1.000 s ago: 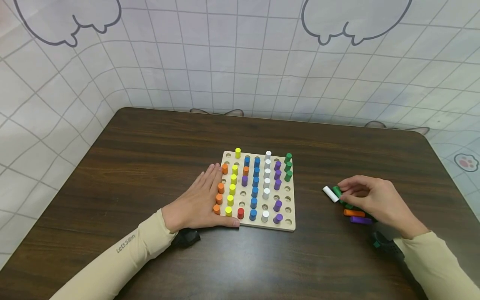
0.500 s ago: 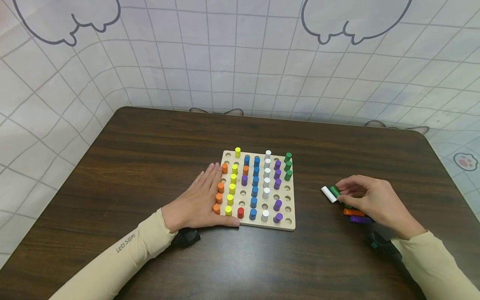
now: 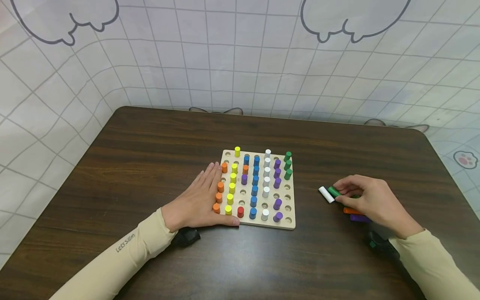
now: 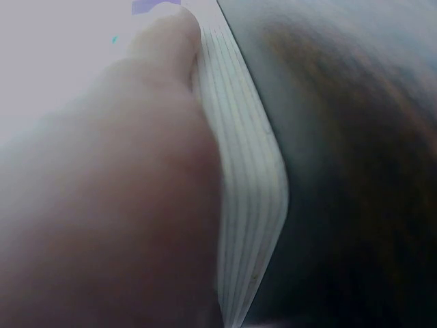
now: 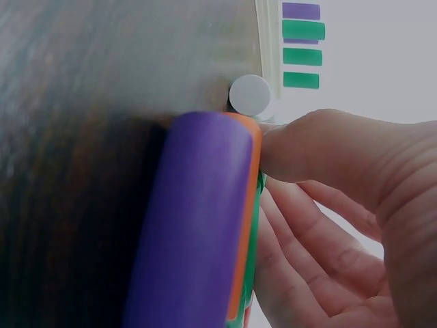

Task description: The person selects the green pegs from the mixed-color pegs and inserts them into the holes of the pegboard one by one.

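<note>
While the green peg (image 3: 333,191) lies just beside the white peg (image 3: 326,194), right of the pegboard (image 3: 249,197), the right hand (image 3: 367,202) looks pinched on it, fingers curled. Reads as pick-up; next calls for a clean lift. Left hand (image 3: 198,202): fingers straight along the pegboard's left edge.

A dark wood-grain table (image 3: 165,137) stands against a white gridded backdrop (image 3: 221,54) with a pink paw print (image 3: 466,160).
</note>
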Demonstrator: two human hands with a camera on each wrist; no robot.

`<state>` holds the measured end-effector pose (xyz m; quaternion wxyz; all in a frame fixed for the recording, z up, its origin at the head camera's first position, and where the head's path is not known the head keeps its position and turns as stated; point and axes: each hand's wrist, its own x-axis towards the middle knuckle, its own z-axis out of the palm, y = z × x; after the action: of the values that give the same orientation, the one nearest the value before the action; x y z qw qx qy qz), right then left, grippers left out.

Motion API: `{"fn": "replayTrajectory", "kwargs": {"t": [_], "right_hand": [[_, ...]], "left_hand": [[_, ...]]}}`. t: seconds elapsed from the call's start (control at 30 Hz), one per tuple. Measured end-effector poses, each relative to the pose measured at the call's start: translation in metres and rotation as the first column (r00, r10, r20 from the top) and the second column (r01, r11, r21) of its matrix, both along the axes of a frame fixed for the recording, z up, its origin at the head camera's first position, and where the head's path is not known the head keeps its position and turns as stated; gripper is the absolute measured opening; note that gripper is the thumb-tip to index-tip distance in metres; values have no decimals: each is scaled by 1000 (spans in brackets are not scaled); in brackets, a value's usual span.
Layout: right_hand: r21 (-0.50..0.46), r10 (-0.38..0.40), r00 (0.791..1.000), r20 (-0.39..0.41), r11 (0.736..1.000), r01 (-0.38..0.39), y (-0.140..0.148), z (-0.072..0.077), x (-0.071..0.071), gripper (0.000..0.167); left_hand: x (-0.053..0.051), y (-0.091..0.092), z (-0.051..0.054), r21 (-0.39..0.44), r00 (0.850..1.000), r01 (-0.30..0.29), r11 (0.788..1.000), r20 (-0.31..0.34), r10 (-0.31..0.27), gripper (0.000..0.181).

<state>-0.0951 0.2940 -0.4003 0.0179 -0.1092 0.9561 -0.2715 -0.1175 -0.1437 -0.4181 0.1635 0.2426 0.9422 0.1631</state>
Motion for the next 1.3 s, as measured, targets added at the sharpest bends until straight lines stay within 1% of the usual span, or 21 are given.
{"fn": "replayTrajectory", "kwargs": {"t": [0.13, 0.3, 0.57, 0.77, 0.93, 1.17, 1.3], "right_hand": [[8, 9, 1000, 9, 1000, -9, -1, 0, -1, 24], [19, 24, 1000, -1, 1000, -24, -1, -2, -1, 26], [23, 53, 998, -35, 998, -52, 1, -3, 0, 30], [-11, 59, 995, -81, 998, -60, 3, 0, 2, 34], [-25, 66, 992, -110, 997, -69, 2, 1, 2, 36], [-14, 47, 994, -95, 999, -49, 1, 2, 3, 33], [-26, 27, 997, -77, 999, -29, 1, 4, 4, 31]], "left_hand": [[0, 0, 0, 2, 1000, 3, 1000, -6, -3, 136], [0, 0, 1, -1, 1000, 2, 1000, -5, -2, 136], [0, 0, 0, 0, 1000, 4, 1000, -5, -4, 137], [0, -1, -1, -7, 1000, 1, 1000, 0, -1, 138], [1, 0, 0, 8, 1000, -2, 1000, -3, 2, 137], [2, 0, 0, 14, 1000, -2, 1000, -12, 2, 137], [1, 0, 1, 11, 1000, 1, 1000, -13, -1, 137]]}}
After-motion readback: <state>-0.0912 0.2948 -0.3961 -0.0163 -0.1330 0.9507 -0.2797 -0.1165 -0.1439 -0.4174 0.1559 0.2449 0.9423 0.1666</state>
